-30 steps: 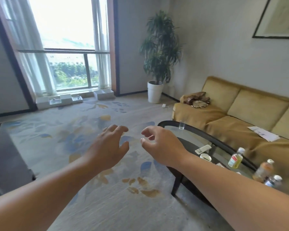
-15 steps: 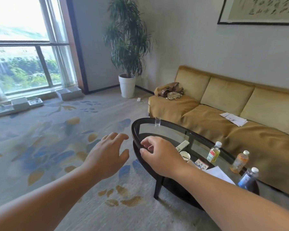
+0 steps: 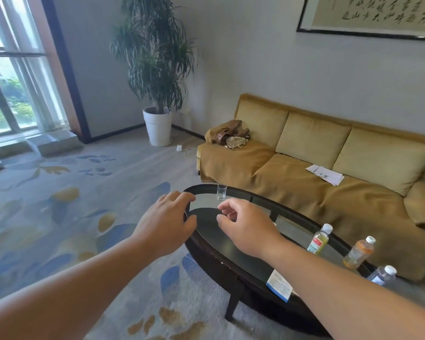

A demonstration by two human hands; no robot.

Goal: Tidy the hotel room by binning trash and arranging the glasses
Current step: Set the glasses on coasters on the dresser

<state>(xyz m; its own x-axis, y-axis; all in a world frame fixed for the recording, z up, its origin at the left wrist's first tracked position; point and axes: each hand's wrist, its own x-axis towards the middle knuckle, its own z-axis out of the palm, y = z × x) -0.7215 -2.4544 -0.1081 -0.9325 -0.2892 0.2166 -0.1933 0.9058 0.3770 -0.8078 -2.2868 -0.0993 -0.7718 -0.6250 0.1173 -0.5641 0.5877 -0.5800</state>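
- A white and blue leaflet [image 3: 280, 285] lies on the near part of the coffee table [image 3: 201, 244], behind the right hand and partly hidden by that forearm.
- A clear bottle [image 3: 383, 276] with a white cap stands to the right of the right wrist, near the table's edge.
- The left hand [image 3: 167, 224] hovers palm down at the table's left rim, fingers relaxed and slightly spread, holding nothing.
- The right hand [image 3: 245, 229] hangs over the dark glass top just beside the left, apart from it. Its fingers are loosely curled with a gap between thumb and forefinger, and nothing is in it.
- An orange bottle [image 3: 358, 252] and a yellow-green bottle [image 3: 320, 239] stand upright on the table, well right of the right hand.
- The glass [image 3: 221, 192] stands upright at the table's far edge, just beyond the right hand's fingertips and not touched by either hand.
- Patterned carpet [image 3: 59, 217] spreads left of and beyond the left hand.
- Beyond the right hand, a mustard sofa [image 3: 304, 173] carries loose papers [image 3: 325, 174] on its seat and a brown bag [image 3: 231, 134] at its left end.
- A white plug [image 3: 179, 148] lies on the floor past the glass.
- Farther off, a potted plant [image 3: 157, 126] stands in the corner, with a window [image 3: 10, 94] far left of the left hand.
- Framed calligraphy [image 3: 373, 15] hangs on the wall above the sofa.
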